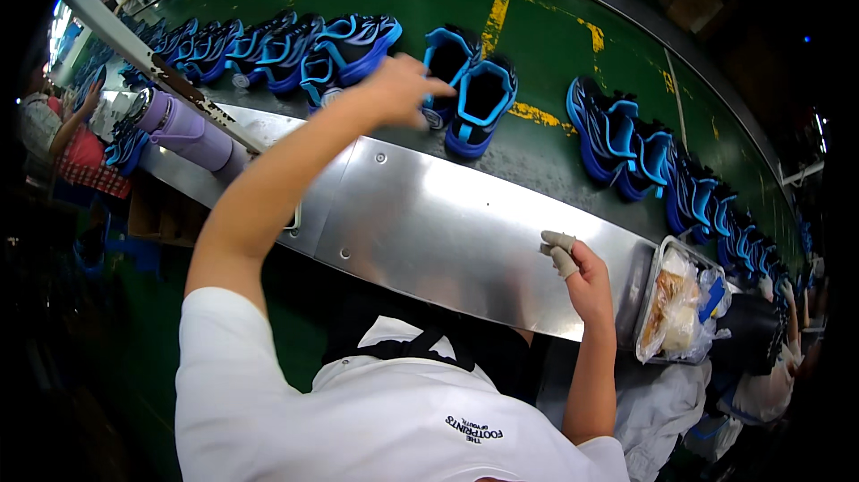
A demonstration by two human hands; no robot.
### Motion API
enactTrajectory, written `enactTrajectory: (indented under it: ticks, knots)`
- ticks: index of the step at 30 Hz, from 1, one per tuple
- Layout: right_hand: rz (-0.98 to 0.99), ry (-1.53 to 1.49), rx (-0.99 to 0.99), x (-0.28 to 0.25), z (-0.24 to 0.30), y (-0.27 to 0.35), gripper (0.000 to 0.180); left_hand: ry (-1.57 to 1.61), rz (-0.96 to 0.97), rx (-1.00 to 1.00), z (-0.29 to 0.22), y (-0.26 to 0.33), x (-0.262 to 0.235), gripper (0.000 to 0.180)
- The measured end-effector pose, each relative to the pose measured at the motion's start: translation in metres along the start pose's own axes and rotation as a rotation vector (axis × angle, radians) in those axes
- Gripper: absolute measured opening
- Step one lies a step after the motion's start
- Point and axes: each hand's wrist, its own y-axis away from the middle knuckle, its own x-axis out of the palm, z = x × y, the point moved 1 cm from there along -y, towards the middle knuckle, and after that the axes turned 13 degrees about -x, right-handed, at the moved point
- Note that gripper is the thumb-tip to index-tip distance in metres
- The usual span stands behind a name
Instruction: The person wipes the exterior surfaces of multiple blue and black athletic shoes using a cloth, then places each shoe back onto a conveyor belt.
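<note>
A worker in a white shirt [358, 419] sits or stands at a metal ledge [420, 222] beside a green conveyor surface [546, 52] lined with blue-and-black shoes. Nearest, the right hand [586, 276] is raised over the ledge, its thumb and finger in pale covers, a narrow gap between them and nothing held. A clear-lined tray [646, 316] of wrapped items rests at the ledge's right end; a lilac bottle [192, 133] stands toward the left.

Farther out, the left hand [398, 93] reaches across, fingers loosely parted and grasping nothing, the index finger extended over the nearer side of the left shoe [449, 57]; motion blur leaves it unclear whether it touches. That shoe and the right shoe [481, 106] stand side by side on the green surface, just past the ledge, openings up. Their heels face the worker and their toes point away, the long axes running roughly across the line.

Work on the pair appears to be under way, judging by the reach: both shoes are set down, neither lifted. Beyond, a left row [286, 48] and a right row [698, 187] stretch off, with no visible mark dividing finished shoes from those remaining.
</note>
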Motion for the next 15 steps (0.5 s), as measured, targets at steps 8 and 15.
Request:
enactTrajectory:
  ticks: [8,15]
  knots:
    - [0.040,0.006,-0.071,-0.001,-0.005,0.010,0.026,0.244,0.368,-0.088,-0.050,-0.041,0.006,0.056]
    - [-0.016,0.409,-0.275,-0.003,0.016,-0.003,0.077,0.328,0.388,0.146,-0.135,0.101,-0.023,0.040]
